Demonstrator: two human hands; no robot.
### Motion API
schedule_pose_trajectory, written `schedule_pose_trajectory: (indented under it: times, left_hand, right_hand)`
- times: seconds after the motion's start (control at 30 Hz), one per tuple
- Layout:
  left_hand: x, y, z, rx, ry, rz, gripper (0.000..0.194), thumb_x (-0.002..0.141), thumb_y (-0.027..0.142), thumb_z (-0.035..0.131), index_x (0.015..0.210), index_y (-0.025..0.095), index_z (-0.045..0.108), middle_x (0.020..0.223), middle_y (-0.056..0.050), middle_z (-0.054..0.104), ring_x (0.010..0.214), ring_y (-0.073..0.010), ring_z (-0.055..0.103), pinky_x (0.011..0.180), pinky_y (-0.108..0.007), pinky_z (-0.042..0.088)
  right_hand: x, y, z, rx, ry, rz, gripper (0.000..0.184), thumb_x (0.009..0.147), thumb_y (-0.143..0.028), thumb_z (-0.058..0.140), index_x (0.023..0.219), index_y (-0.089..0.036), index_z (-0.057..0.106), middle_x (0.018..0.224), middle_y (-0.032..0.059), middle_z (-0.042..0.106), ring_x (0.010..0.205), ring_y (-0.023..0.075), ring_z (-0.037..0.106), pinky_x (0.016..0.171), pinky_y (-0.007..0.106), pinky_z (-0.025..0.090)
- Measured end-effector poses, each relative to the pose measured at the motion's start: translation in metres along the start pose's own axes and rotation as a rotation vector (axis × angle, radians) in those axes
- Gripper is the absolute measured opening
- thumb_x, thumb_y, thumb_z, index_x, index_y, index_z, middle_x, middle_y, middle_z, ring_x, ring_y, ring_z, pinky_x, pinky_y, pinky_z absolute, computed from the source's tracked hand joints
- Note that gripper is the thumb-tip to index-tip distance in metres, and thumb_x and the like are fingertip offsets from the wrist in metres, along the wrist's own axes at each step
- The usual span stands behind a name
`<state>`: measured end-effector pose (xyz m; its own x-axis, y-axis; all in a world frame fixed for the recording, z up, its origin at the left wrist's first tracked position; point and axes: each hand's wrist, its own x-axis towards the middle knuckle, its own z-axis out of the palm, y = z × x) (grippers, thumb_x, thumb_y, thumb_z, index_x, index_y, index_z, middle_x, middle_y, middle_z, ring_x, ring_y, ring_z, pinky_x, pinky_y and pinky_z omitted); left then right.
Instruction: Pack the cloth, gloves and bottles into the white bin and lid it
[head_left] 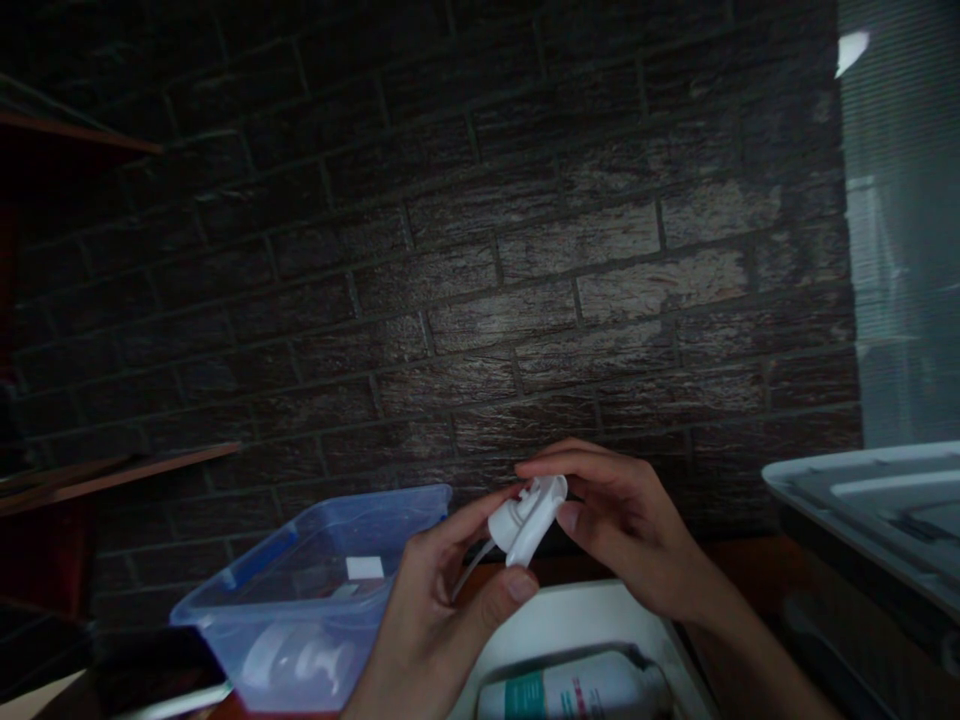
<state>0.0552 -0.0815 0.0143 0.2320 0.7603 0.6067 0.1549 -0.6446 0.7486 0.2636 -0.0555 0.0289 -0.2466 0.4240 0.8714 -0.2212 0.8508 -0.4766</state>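
Both my hands hold a white pump dispenser head point(526, 518) up in front of a dark brick wall. My left hand point(435, 610) grips its collar between thumb and forefinger, and a thin clear tube hangs from it. My right hand point(626, 525) pinches the nozzle end from the right, fingers closed on it. Below my hands a white bottle point(577, 690) with a teal label lies on its side in a white tray point(570, 615).
A clear blue plastic bin point(315, 580) with white pump parts inside sits at the lower left. A grey lidded container point(870, 500) stands at the right. Wooden shelves point(112, 475) jut out at the left. A dark flat object point(150, 670) lies by the bin.
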Motion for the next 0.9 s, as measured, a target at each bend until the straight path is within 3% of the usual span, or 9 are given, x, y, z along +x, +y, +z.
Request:
schedule_pose_trajectory:
  times: [0.1,0.27,0.53,0.77,0.9]
  left_hand:
    - [-0.002,-0.001,0.001,-0.002,0.04,-0.002,0.051,0.085,0.041,0.078,0.133,0.025,0.068,0.133,-0.009,0.072,0.117,-0.0302,0.069,0.105,-0.042,0.052]
    - [-0.004,0.0,0.0,0.024,0.009,0.008,0.053,0.086,0.041,0.077,0.136,0.025,0.066,0.135,-0.008,0.07,0.119,-0.0296,0.068,0.107,-0.041,0.051]
    - [0.0,0.013,0.005,-0.064,0.019,-0.072,0.056,0.086,0.053,0.074,0.131,0.021,0.069,0.12,-0.01,0.077,0.099,-0.0262,0.072,0.087,-0.034,0.058]
    - [0.004,0.003,0.008,0.02,-0.011,0.028,0.057,0.088,0.037,0.076,0.143,0.028,0.06,0.145,-0.006,0.063,0.138,-0.0304,0.055,0.117,-0.042,0.043]
    - [0.003,-0.003,0.007,0.147,-0.006,0.074,0.061,0.09,0.032,0.075,0.147,0.031,0.054,0.151,-0.004,0.058,0.143,-0.0283,0.049,0.122,-0.042,0.037]
  right_hand:
    - [0.0,0.0,0.001,0.004,0.002,0.002,0.035,0.093,-0.017,0.061,0.125,-0.022,0.073,0.116,0.0115,0.066,0.103,0.0229,0.065,0.087,0.038,0.053]
    - [-0.001,0.0,0.0,-0.009,0.006,-0.01,0.036,0.092,-0.017,0.062,0.126,-0.023,0.073,0.116,0.0111,0.066,0.103,0.0227,0.065,0.087,0.038,0.054]
    - [-0.002,0.002,0.002,0.005,0.008,-0.003,0.042,0.091,-0.014,0.063,0.13,-0.026,0.07,0.119,0.009,0.066,0.105,0.0224,0.066,0.089,0.038,0.056]
    - [-0.001,0.003,0.002,0.06,0.037,0.012,0.04,0.095,-0.02,0.063,0.134,-0.028,0.069,0.129,0.0094,0.06,0.117,0.0233,0.062,0.097,0.037,0.054]
    - [0.001,0.005,-0.001,0.13,0.047,0.024,0.037,0.096,-0.029,0.064,0.132,-0.027,0.071,0.125,0.0093,0.062,0.116,0.0233,0.062,0.095,0.035,0.055]
